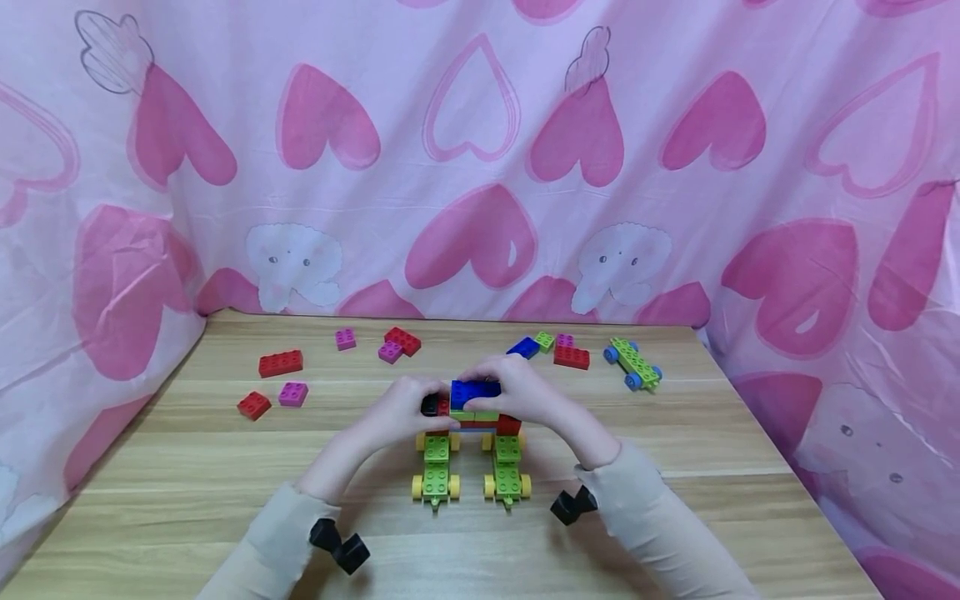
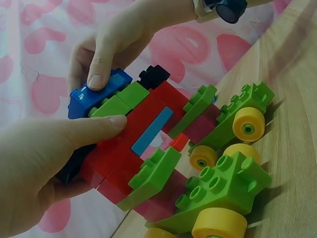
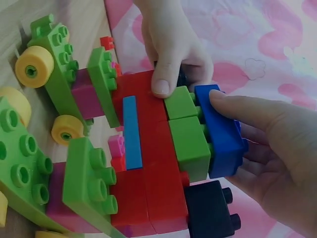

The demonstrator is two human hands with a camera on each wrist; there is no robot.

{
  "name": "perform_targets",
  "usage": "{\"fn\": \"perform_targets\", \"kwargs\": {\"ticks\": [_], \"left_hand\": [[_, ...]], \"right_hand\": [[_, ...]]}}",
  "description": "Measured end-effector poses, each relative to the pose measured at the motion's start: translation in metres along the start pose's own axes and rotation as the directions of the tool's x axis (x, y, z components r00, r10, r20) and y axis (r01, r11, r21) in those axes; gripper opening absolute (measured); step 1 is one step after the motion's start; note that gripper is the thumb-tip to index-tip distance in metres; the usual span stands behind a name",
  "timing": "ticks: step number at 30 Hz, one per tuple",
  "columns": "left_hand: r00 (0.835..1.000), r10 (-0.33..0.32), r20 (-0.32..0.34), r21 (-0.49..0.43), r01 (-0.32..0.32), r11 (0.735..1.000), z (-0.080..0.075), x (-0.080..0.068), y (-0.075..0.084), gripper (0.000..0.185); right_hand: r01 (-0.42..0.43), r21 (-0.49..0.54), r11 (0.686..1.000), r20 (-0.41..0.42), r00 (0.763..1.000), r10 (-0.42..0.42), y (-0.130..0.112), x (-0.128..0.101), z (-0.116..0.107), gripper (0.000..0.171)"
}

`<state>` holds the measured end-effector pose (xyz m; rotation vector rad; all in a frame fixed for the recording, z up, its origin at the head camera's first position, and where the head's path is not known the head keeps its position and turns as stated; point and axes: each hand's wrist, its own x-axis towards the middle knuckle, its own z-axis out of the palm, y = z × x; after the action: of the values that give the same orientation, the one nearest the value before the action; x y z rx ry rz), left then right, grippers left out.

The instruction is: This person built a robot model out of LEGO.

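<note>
A toy brick build stands on two green wheeled bases point(image 1: 436, 479) with yellow wheels. Its upper body is made of red bricks point(image 3: 158, 148), with green bricks point(image 3: 188, 144) on top and a black brick point(image 3: 210, 210) at each side. My right hand point(image 1: 521, 390) pinches a blue brick point(image 3: 218, 134) over the green ones; in the right wrist view it sits slightly askew, with green studs showing beneath. My left hand point(image 1: 408, 410) grips the red and black end of the body, thumb point(image 2: 106, 130) along the red face.
Loose red point(image 1: 281, 363) and pink bricks point(image 1: 292, 394) lie at the back left. Behind the hands on the right are a blue brick point(image 1: 523, 347), a red brick point(image 1: 572, 357) and a green wheeled base point(image 1: 633, 364) with blue wheels. A pink heart-print curtain point(image 1: 472, 250) borders the table.
</note>
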<state>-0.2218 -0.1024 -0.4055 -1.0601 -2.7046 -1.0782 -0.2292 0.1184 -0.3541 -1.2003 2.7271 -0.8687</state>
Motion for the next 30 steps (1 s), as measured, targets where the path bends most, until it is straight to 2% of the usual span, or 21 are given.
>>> {"fn": "perform_targets", "kwargs": {"ticks": [12,20,30], "left_hand": [[1.0,0.026,0.002,-0.012,-0.026,1.0,0.0014,0.0005,-0.0015,0.027],[1.0,0.03,-0.007,-0.016,-0.03,0.999,0.0014,0.0,-0.0021,0.029],[0.999,0.044,-0.021,-0.019,-0.045,0.999,0.0027,-0.0005,-0.002,0.03]], "right_hand": [[-0.007,-0.077,0.997,0.013,1.0,0.008,-0.0088,0.0013,0.0028,0.032],[0.002,-0.037,0.999,-0.004,1.0,-0.002,-0.0036,0.0024,0.0035,0.035],[-0.038,-0.013,0.999,-0.022,0.999,0.038,-0.0052,0.0016,0.0039,0.035]]}}
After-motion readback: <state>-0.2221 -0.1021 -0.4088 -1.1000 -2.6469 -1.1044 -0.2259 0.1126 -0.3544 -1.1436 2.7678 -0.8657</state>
